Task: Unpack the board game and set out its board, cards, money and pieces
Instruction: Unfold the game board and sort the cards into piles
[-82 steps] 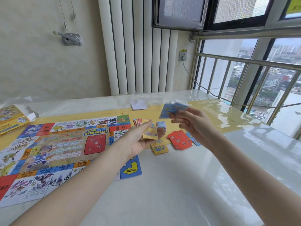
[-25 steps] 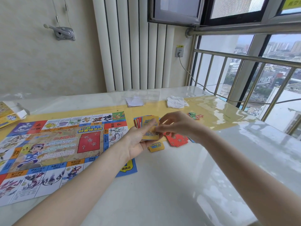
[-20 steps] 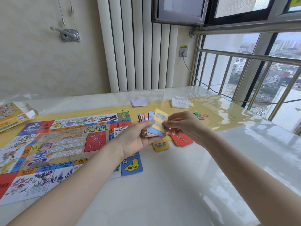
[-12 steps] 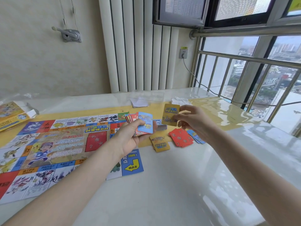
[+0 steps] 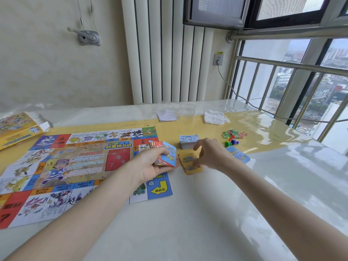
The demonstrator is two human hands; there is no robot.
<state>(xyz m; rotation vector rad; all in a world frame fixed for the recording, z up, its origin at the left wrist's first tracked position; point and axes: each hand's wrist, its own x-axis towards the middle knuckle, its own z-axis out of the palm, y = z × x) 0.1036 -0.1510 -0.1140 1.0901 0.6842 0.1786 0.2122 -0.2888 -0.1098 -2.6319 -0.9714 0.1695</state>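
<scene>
step: sort cards | left hand (image 5: 150, 166) grips mixed card stack (image 5: 165, 154) by the board (image 5: 75, 166) | right hand (image 5: 209, 157) fingers curl onto yellow card pile (image 5: 190, 163) on table | tip: drop card flat, line up edges

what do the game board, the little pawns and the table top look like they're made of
Game board: thin printed paper, probably; it lies flat with visible fold creases and a slight sheen.
Pawns: likely moulded plastic, in solid bright green, red, yellow and blue, a little glossy.
Table top: a hard, pale, polished surface, maybe stone or glass-covered; it mirrors the window railing. The exact material is unclear.
</scene>
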